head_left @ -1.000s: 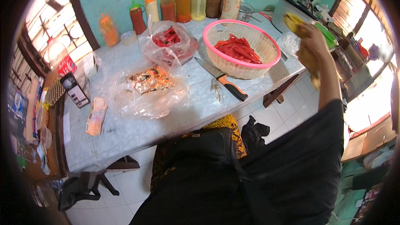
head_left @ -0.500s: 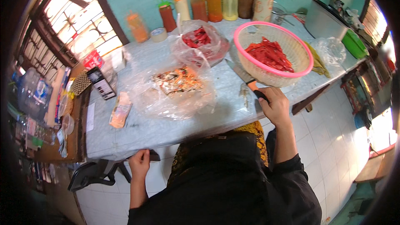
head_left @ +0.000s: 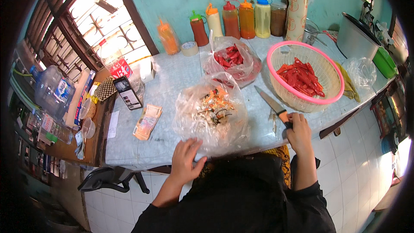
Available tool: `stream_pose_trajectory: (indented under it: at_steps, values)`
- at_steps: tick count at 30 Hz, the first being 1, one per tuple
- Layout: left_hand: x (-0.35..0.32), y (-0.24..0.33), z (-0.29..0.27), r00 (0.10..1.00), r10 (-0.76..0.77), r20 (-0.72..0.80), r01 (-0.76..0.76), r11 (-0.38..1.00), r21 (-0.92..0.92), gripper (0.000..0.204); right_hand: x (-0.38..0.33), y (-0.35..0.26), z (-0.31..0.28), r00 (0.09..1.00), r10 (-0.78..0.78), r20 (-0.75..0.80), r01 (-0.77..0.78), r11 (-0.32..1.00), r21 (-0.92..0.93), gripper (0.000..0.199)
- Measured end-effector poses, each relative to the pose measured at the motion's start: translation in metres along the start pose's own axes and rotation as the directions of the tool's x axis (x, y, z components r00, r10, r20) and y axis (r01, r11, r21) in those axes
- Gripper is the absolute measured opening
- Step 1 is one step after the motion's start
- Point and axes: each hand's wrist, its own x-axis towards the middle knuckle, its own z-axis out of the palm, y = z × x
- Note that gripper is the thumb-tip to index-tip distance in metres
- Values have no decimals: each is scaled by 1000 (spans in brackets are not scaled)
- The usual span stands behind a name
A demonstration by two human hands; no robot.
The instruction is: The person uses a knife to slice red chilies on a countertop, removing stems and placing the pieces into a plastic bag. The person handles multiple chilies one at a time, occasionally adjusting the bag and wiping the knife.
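In the head view, the right hand (head_left: 298, 133) is closing its fingers around the dark handle end of the knife (head_left: 268, 100). The knife is lying on the table (head_left: 166, 77), between the clear plastic bag (head_left: 184, 114) of scraps (head_left: 213, 108) and the pink-rimmed basket (head_left: 288, 95), which is holding red chillies (head_left: 302, 77). The blade is pointing away from the person, somewhat to the left. The left hand (head_left: 185, 160) is resting at the table's front edge with loosely spread fingers, gripping nothing visible – whether its fingertips are touching the bag, I cannot tell.

The blade is the main danger, I think: swinging left, it could be catching the thin plastic, or cutting the left hand if that is reaching across. The bag is sitting near the front edge – a careless pull could be spilling the scraps.
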Motion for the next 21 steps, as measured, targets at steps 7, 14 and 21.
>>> stream_pose_trajectory:
  at_steps: [7,14,21]
  values:
    - [32,-2,-66,982,177,-60,-171,980,100,32,-4,3,-8,985,-3,172,-75,894,442,46]
    - [157,12,-121,835,428,-347,-456,890,0,23,-6,2,-6,948,108,300,-306,566,765,36]
    - [307,-14,-4,941,91,327,15,951,-308,19,-4,16,37,981,2,192,-188,206,960,26]
